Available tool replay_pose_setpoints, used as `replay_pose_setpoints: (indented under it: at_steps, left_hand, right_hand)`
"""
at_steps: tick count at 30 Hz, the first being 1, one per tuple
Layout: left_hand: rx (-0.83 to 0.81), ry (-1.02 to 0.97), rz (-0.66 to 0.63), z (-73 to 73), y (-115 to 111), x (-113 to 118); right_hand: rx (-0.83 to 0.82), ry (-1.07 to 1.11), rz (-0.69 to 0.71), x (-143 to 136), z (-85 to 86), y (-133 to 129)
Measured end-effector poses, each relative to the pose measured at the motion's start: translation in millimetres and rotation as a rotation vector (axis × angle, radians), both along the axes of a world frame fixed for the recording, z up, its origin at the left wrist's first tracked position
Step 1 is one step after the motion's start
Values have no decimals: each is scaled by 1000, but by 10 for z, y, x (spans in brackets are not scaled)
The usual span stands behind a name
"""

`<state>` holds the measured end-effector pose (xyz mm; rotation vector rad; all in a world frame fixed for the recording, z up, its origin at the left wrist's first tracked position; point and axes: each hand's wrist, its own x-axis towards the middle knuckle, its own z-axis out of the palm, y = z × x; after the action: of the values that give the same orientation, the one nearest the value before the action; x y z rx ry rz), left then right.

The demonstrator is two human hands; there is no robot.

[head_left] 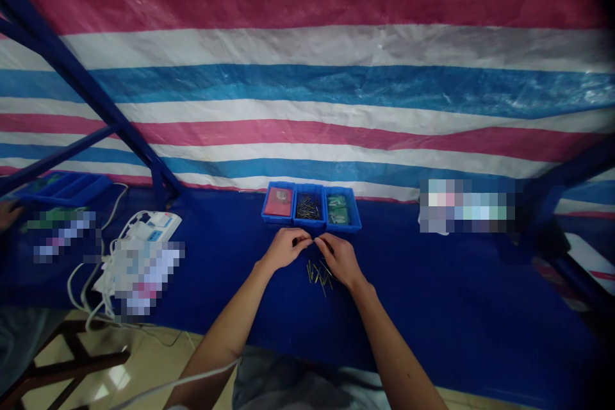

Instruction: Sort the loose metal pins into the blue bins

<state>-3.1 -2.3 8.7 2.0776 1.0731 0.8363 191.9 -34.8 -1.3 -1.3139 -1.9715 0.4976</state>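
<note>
Pinching: left hand [289, 247] and right hand [340, 259], on a tiny unidentifiable item [314, 241].
Thin pins [318, 278]: scattered on desk [442, 295], beside right hand.
Blue bins [311, 224]: three, beyond hands.

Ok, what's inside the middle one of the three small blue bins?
The middle bin holds a jumble of thin dark pieces, some glinting like metal. Whatever lies under the top layer is covered and can't be seen.
</note>
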Motion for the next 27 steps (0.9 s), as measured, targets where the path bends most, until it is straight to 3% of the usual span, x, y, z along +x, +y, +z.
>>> replay_pose_setpoints:
  at_steps: [7,27]
  left_hand:
    - [-1,4,-3,-5,1,-1]
    - [-6,5,-19,32,-19,13]
  right_hand:
    - [3,59,59,-14,-55,15]
    - [44,-161,-41,-21,-59,2]
